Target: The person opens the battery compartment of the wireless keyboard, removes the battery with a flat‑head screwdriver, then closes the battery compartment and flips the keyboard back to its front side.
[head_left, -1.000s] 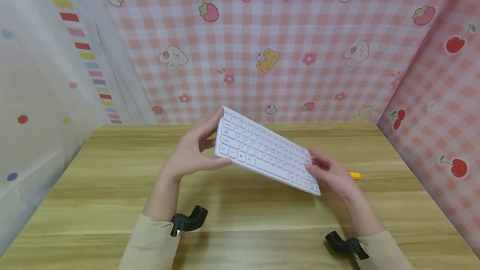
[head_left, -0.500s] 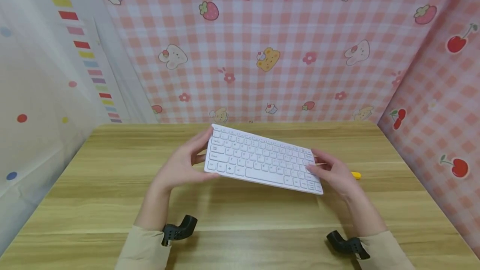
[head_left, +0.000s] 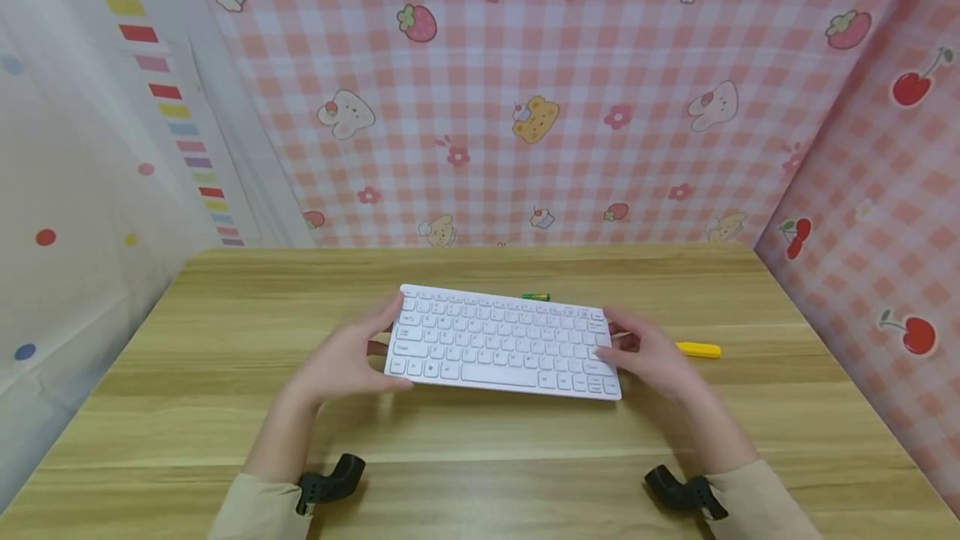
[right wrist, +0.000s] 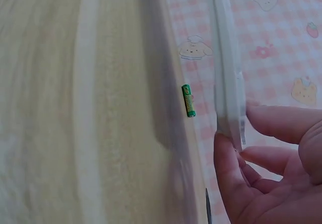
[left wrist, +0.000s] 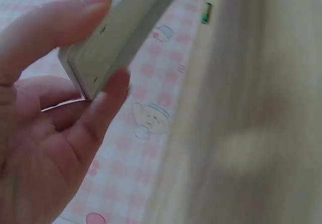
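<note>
A white compact keyboard (head_left: 502,344) is held up over the wooden table, keys toward the head camera, its right end slightly nearer the person. My left hand (head_left: 348,357) grips its left end, thumb at the near edge and fingers at the far corner. The left wrist view shows the keyboard's pale underside (left wrist: 108,43) between thumb and fingers. My right hand (head_left: 648,352) pinches the right end, thumb on the keys and fingers behind. Seen edge-on in the right wrist view, the keyboard (right wrist: 229,58) stands off the tabletop.
A green battery (head_left: 536,297) lies on the table (head_left: 480,482) just beyond the keyboard's far edge. Beside the right hand is a slim yellow object (head_left: 698,350), partly hidden. Pink checked cloth (head_left: 480,107) hangs at the back and right, white dotted cloth (head_left: 90,215) at the left.
The keyboard's left end has come down and to the left, so the keyboard is now nearly level. Both hands kept their grip. The battery has come into view, and more of the yellow object shows.
</note>
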A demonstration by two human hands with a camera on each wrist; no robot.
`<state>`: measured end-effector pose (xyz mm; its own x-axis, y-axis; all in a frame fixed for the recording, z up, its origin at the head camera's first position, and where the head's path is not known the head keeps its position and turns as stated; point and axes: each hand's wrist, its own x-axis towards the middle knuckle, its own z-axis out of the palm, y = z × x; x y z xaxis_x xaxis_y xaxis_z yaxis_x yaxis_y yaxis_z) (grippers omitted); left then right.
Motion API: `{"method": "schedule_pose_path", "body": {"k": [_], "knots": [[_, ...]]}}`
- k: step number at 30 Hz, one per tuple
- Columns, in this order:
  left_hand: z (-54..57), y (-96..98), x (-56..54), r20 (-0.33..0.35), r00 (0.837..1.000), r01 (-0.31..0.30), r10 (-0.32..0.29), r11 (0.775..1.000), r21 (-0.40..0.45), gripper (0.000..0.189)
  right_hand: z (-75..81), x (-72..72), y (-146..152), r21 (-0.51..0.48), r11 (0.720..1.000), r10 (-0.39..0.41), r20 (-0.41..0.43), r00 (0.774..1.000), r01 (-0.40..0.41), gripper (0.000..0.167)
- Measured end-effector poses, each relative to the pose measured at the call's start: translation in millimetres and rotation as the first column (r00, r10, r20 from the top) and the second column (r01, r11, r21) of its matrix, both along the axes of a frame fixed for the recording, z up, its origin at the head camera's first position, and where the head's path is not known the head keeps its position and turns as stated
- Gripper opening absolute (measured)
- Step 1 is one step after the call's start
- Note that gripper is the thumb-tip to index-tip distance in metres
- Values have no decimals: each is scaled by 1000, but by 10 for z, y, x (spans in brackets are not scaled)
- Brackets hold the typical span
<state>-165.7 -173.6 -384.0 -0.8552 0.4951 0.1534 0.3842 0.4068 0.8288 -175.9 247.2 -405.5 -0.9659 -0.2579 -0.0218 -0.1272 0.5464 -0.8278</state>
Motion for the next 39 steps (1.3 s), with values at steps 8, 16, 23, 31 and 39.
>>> {"method": "schedule_pose_path", "body": {"k": [8, 16, 23, 31, 39], "knots": [[-146, -111, 37, -33, 999, -44, 39, 984, -172, 108, -19, -27, -70, 90, 992, 85, -15, 996, -84, 70], [-275, -166, 101, 1, 998, -63, 64, 973, -221, 107, -44, -64, -150, 130, 988, 81, 34, 996, -85, 69], [-345, -224, 127, 40, 999, -20, 29, 980, -199, 106, -71, -101, -201, 165, 980, 112, 16, 994, -113, 68], [-403, -282, 122, 87, 996, 13, 3, 983, -181, 104, -59, -85, -216, 226, 969, 110, -23, 994, -102, 65], [-330, -314, 139, 107, 994, -3, 21, 986, -165, 100, 56, 8, -184, 272, 957, 131, -91, 987, -101, 62]]}}
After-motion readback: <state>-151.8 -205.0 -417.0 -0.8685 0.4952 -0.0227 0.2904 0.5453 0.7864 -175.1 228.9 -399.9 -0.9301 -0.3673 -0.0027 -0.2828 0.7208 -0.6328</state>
